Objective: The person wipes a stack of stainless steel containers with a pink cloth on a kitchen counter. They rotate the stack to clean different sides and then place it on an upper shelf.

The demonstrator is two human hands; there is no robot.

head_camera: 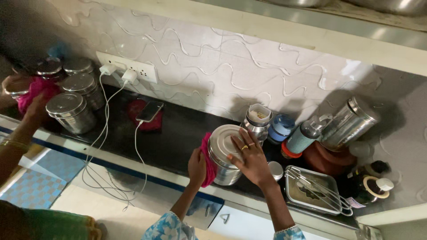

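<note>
- The steel canister (224, 153) stands at the near edge of the dark tabletop (178, 138), about mid-scene, lid on.
- The right hand (249, 155) lies spread over the lid and upper right flank, fingers splayed, steadying rather than gripping.
- The left hand (197, 166) presses a pink cloth (207, 160) flat against the canister's left wall, fingers closed around the cloth.
- Risk one: a hard push from the cloth side could slide the smooth canister rightward, since the spread palm offers little hold.
- Just right sits a small white cap (275, 170) and a steel tray (311, 189) holding a wire whisk; a shove could knock them.
- Just behind, an open steel container (258, 119) and a blue-lidded jar (281, 128) stand close; a bump could tip them.
- Risk two: the canister is near the edge, so a pull nearward could drop it to the floor.
- Far left, another person's hand (33, 109) works a pink rag (38, 91) among steel tins (71, 111).
- A charging phone (150, 111) and its cable (142, 155) hang over the edge, an elbow snag.
</note>
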